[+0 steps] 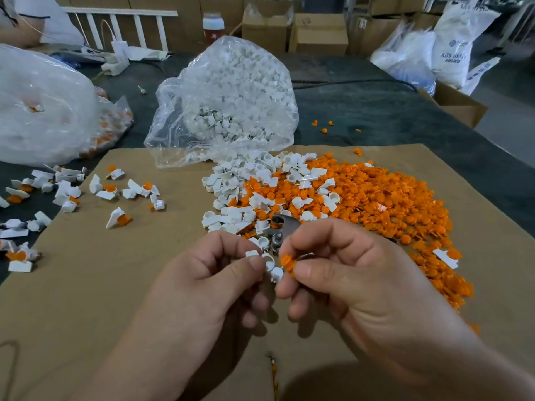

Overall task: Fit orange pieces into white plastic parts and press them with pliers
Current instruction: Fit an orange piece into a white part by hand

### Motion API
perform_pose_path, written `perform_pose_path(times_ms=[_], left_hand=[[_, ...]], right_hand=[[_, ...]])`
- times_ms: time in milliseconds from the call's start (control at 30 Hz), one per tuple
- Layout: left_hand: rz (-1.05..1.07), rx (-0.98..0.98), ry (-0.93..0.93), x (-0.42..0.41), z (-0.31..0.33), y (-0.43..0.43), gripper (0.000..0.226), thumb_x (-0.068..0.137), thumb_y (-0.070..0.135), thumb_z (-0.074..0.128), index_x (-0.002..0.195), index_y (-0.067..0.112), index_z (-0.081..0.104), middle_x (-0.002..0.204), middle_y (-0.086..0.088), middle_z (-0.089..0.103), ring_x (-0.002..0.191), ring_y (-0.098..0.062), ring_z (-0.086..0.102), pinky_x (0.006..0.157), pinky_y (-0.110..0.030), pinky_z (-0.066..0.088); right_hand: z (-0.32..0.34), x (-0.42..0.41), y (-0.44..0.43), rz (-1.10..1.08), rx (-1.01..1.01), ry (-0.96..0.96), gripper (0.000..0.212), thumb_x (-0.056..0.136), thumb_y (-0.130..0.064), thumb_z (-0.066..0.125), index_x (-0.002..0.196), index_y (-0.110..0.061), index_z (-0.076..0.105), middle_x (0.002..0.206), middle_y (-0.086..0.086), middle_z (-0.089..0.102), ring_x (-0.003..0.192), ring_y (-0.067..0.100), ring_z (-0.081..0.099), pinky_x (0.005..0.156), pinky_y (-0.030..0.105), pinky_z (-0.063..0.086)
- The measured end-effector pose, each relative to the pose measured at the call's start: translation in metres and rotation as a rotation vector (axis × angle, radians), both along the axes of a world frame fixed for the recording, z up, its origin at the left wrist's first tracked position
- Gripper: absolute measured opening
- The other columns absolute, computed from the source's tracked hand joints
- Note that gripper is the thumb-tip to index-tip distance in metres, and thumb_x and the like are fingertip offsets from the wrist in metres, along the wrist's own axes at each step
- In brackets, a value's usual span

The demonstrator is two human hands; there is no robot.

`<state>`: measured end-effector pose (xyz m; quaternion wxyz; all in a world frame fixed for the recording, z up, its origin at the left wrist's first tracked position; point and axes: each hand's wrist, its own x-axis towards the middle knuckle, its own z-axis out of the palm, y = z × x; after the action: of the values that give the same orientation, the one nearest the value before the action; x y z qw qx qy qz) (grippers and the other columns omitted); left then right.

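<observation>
Fitting step, lower centre of frame: left hand (214, 273) pinches a white plastic part (267, 263), right hand (333, 264) pinches an orange piece (286, 260) right against it, seemingly unseated, so next move likely pushes it in, then grabs the pliers (282, 227) just above.

- Your left hand (202, 282) pinches a white part (267, 260)
- Your right hand (347, 273) pinches an orange piece (286, 261) just beside it
- Pliers (282, 227) lie behind your fingers
</observation>
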<state>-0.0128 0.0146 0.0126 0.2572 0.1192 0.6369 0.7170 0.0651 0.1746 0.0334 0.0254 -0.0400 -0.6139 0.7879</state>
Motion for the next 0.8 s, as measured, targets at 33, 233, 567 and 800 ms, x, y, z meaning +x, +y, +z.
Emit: perform_pose_path(times_ms=[33, 233, 567, 800], left_hand=[[0.008, 0.008, 0.010, 0.000, 0.000, 0.000, 0.022, 0.061, 0.019, 0.089, 0.074, 0.017, 0.071, 0.056, -0.019, 0.061, 0.043, -0.023, 0.052, 0.040, -0.026, 0.045], [0.031, 0.021, 0.049, 0.002, -0.002, 0.000, 0.013, 0.070, 0.028, 0.080, 0.076, 0.020, 0.072, 0.060, -0.015, 0.064, 0.049, -0.024, 0.057, 0.042, -0.027, 0.045], [0.053, 0.090, 0.022, 0.008, 0.004, 0.005, 0.025, 0.049, 0.024, 0.087, 0.067, 0.017, 0.071, 0.063, -0.014, 0.063, 0.047, -0.020, 0.059, 0.038, -0.025, 0.043], [0.023, 0.012, 0.029, 0.007, 0.009, 0.002, 0.026, 0.051, 0.038, 0.074, 0.068, 0.019, 0.072, 0.066, -0.012, 0.068, 0.049, -0.020, 0.060, 0.040, -0.025, 0.043]], right_hand=[[0.000, -0.001, -0.001, 0.018, -0.073, 0.008, 0.019, 0.079, -0.003, 0.063, 0.084, -0.019, 0.073, 0.077, 0.017, 0.071, 0.058, 0.025, 0.066, 0.054, 0.028, 0.053], [-0.001, -0.004, -0.004, 0.021, -0.280, -0.005, 0.024, 0.070, 0.004, 0.064, 0.075, -0.017, 0.075, 0.077, 0.016, 0.070, 0.057, 0.022, 0.064, 0.049, 0.024, 0.052], [-0.002, -0.003, 0.002, 0.061, -0.454, 0.008, 0.030, 0.070, 0.010, 0.061, 0.079, -0.015, 0.074, 0.085, 0.013, 0.070, 0.065, 0.019, 0.067, 0.051, 0.022, 0.051], [-0.005, 0.005, -0.002, -0.220, 0.314, 0.063, 0.027, 0.076, -0.009, 0.073, 0.089, -0.033, 0.073, 0.083, 0.002, 0.072, 0.065, 0.011, 0.067, 0.060, 0.023, 0.053]])
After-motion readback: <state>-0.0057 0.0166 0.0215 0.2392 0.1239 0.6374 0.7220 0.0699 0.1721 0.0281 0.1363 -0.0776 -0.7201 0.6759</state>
